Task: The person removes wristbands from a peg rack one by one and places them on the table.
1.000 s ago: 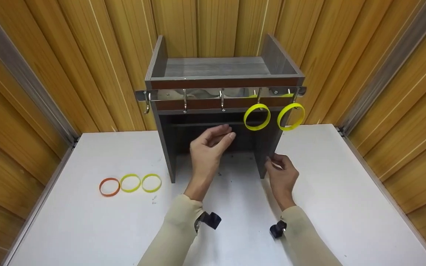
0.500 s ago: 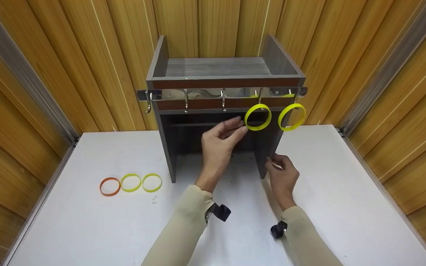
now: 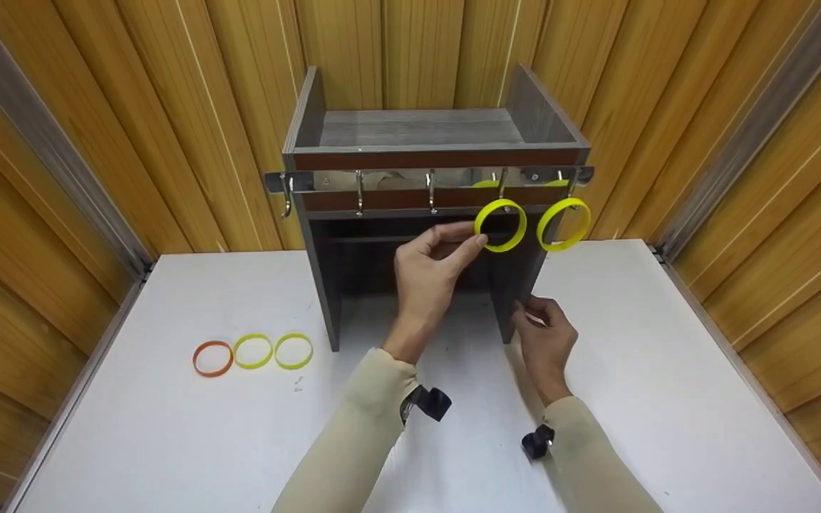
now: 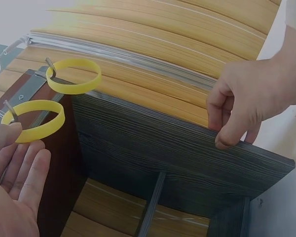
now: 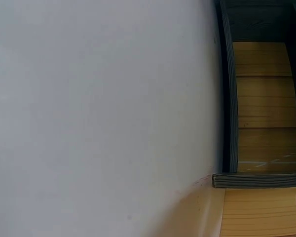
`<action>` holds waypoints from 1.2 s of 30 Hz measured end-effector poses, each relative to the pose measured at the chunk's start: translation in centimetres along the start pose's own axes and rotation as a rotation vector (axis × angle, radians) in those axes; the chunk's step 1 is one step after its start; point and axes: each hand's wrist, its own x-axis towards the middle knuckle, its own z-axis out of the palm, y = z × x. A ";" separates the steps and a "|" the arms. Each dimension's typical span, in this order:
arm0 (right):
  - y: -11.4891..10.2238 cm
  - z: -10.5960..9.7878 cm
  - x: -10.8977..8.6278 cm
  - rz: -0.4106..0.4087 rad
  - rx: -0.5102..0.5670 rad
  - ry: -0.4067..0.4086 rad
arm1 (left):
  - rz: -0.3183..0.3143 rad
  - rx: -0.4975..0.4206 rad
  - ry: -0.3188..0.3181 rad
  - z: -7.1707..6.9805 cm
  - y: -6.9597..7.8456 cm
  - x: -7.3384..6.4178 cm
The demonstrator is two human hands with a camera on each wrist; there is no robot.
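"So, what's held?"
"Left hand (image 3: 427, 274) pinches a yellow ring (image 3: 504, 248) hooked near the rail's (image 3: 396, 179) right end, beside another ring (image 3: 542, 233); right hand (image 3: 548, 338) grips the shelf's (image 3: 421, 130) side panel (image 4: 182, 143)."
"Around?"
"Three rings (image 3: 253, 367) toward the tabletop's (image 3: 168, 442) left edge."

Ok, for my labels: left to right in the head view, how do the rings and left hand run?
Orange ring, yellow ring, second yellow ring, left hand, pinched yellow ring, rightmost yellow ring.

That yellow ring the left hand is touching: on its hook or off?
On: the left wrist view shows the hook passing through the ring.
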 end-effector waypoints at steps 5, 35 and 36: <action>1.6 -0.2 0.4 0.007 -0.026 -0.022 | 0.020 -0.045 0.007 0.3 0.8 0.2; 1.9 -0.2 0.3 -0.008 -0.041 -0.021 | 0.116 -0.140 0.041 -3.7 4.1 -3.3; 1.9 -0.2 0.3 -0.003 -0.041 -0.023 | 0.111 -0.138 0.051 -4.0 4.1 -3.4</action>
